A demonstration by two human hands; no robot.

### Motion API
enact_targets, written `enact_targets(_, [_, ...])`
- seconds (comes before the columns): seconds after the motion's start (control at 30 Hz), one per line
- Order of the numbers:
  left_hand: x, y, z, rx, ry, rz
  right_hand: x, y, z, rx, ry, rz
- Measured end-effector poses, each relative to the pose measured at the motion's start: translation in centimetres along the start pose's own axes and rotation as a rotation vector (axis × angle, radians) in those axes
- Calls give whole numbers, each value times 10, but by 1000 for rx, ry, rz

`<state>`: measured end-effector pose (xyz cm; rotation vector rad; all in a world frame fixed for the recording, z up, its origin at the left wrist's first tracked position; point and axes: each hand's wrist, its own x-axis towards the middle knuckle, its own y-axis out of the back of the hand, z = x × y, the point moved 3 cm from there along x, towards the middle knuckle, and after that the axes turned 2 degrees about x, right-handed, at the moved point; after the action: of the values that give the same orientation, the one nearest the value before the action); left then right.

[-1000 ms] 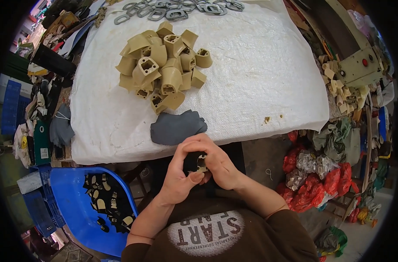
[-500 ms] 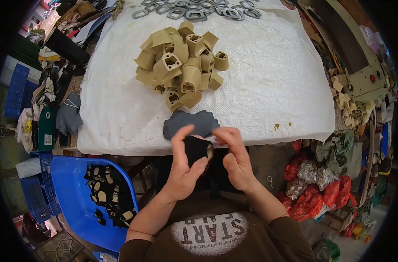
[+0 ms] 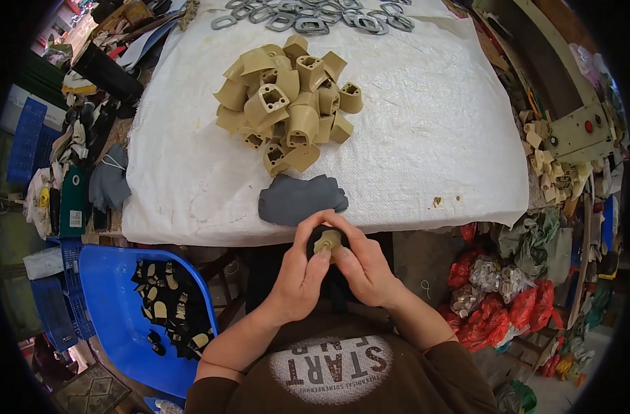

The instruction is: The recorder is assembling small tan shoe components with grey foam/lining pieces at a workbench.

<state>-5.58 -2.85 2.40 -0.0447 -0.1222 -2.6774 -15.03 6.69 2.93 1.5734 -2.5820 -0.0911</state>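
Observation:
Both hands meet just below the table's front edge. My left hand (image 3: 299, 274) and my right hand (image 3: 364, 268) together grip a small tan plastic piece (image 3: 326, 241) with a dark piece wrapped behind it. A stack of dark grey flat cut-outs (image 3: 299, 198) lies on the white woven sheet (image 3: 432, 124) right above my hands. Farther up sits a heap of several tan hollow plastic blocks (image 3: 287, 103).
Grey metal rings (image 3: 308, 15) lie along the table's far edge. A blue plastic tub (image 3: 114, 303) holding dark and pale cut pieces (image 3: 168, 303) stands at my left. Red and clear bags (image 3: 494, 290) pile up at my right. Clutter lines both sides of the table.
My hands have risen toward the table edge and closed round the piece; the tan part now faces up between my thumbs.

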Motion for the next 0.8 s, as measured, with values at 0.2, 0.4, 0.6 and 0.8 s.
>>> enact_targets(0.2, [-6, 15, 0, -145, 200, -55, 2, 16, -5, -389, -36, -78])
enact_targets(0.4, [-5, 6, 8, -146, 80, -222, 25, 20, 0, 300, 58, -121])
enact_targets(0.6, [-10, 2, 3, -204, 209, -245, 24, 9, 8, 321, 100, -278])
enact_targets(0.8, [-13, -2, -9, -325, 214, -40, 12, -14, 20, 168, 262, 20])
